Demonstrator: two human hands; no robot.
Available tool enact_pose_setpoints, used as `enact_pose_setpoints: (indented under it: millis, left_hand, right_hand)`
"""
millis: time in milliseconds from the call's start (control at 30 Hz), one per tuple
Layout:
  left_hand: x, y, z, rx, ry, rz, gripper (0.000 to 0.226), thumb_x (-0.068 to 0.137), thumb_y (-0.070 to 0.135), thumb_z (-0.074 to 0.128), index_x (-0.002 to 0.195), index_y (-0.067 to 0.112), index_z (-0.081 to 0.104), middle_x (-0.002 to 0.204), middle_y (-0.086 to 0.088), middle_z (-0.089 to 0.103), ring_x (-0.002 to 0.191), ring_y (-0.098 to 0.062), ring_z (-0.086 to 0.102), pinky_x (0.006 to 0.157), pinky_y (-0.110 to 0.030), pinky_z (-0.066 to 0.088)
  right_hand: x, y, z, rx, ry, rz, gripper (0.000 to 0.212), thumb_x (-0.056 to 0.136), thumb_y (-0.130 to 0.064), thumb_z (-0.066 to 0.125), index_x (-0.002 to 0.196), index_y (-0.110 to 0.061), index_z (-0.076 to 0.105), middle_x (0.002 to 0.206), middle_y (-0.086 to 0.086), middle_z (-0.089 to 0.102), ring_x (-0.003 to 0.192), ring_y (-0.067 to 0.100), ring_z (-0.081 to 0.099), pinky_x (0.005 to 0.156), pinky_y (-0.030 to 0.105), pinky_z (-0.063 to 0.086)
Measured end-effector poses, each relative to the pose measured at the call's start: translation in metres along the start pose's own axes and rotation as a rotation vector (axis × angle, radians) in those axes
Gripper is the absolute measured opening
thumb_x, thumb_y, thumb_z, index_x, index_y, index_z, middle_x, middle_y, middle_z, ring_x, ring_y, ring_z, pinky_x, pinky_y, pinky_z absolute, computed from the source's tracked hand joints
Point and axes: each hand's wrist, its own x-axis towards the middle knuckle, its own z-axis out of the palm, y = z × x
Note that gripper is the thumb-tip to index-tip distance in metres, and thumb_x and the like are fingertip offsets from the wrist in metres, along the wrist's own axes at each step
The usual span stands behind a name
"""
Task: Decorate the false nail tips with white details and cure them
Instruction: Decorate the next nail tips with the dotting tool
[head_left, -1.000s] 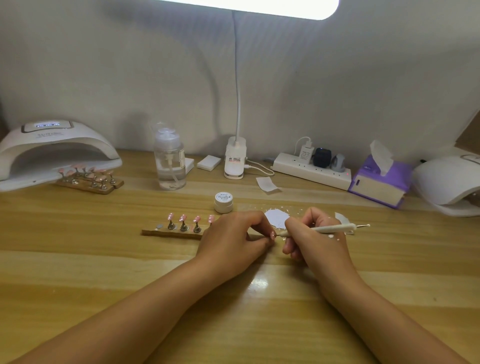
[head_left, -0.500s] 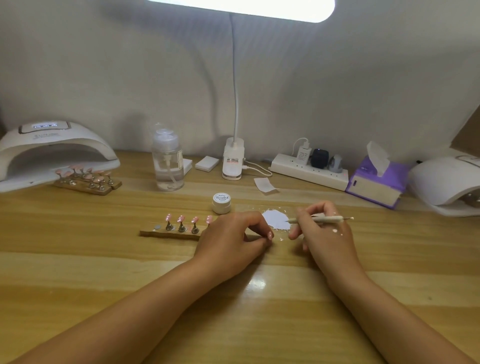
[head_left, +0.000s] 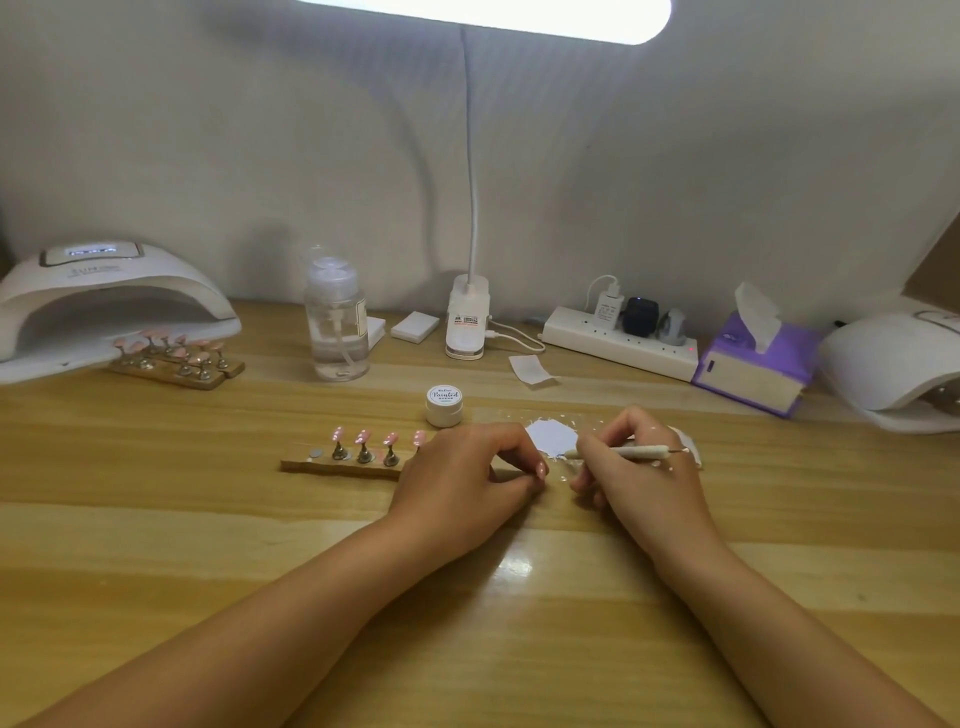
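— Which step is this?
— Loading white, I'd judge. The right hand (head_left: 641, 480) pinches the pen (head_left: 623, 451) between thumb and fingers, its tip at the edge of the white paint patch (head_left: 549, 435) on the desk (head_left: 208, 519).
— And the other hand?
— The left hand (head_left: 462, 480) is curled over the three o'clock end of the wooden strip (head_left: 332, 467), thumb and forefinger pressed together. I cannot tell what they pinch.
— Advice?
— Take only a small bead and keep both wrists down on the wood. A heavy load would likely flood the pink.
— Count for me.
— On the strip, at nine o'clock from the left hand, four pink nail tips (head_left: 363, 436) stand on pegs, and there is one bare metal disc (head_left: 314, 454) at the end. More may be hidden under the hand.
— Elsewhere?
— One paint jar (head_left: 444, 405), lid on, at twelve o'clock. Two for curing: the left lamp (head_left: 104, 306) at ten o'clock and the right lamp (head_left: 893, 374) at two o'clock. A second rack (head_left: 176, 366) of tips sits at the left lamp's mouth, too bunched to count.
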Motion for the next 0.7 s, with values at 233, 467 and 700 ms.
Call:
enact_pose_setpoints:
  millis: [233,467,700]
  left_hand:
    - [0.000,-0.001,0.000,-0.008,-0.003,0.006,0.016,0.084,0.033,0.072,0.077,0.044,0.063,0.089,0.030,0.068,0.067,0.014,0.054,0.060,-0.016,0.034]
    - [0.000,-0.001,0.000,0.028,0.012,0.017,0.018,0.084,0.034,0.071,0.074,0.045,0.060,0.078,0.033,0.062,0.067,0.016,0.053,0.057,-0.016,0.031]
    - [0.000,-0.001,0.000,0.023,0.006,0.009,0.011,0.083,0.036,0.071,0.079,0.042,0.063,0.080,0.030,0.064,0.067,0.013,0.053,0.059,-0.022,0.034]
  right_hand:
    - [-0.006,-0.012,-0.005,0.283,0.065,-0.013,0.014,0.095,-0.031,0.064,0.095,-0.018,0.059,0.076,-0.004,0.076,0.055,0.007,0.063,0.043,0.019,0.047]
    - [-0.017,-0.015,0.006,0.383,-0.012,0.098,0.028,0.087,-0.012,0.068,0.069,-0.014,0.047,0.050,0.007,0.062,0.040,0.010,0.047,0.038,0.017,0.036]
    - [-0.017,-0.013,0.008,0.282,-0.013,0.091,0.028,0.076,-0.009,0.061,0.059,-0.018,0.041,0.046,0.008,0.057,0.042,0.014,0.043,0.043,0.025,0.033]
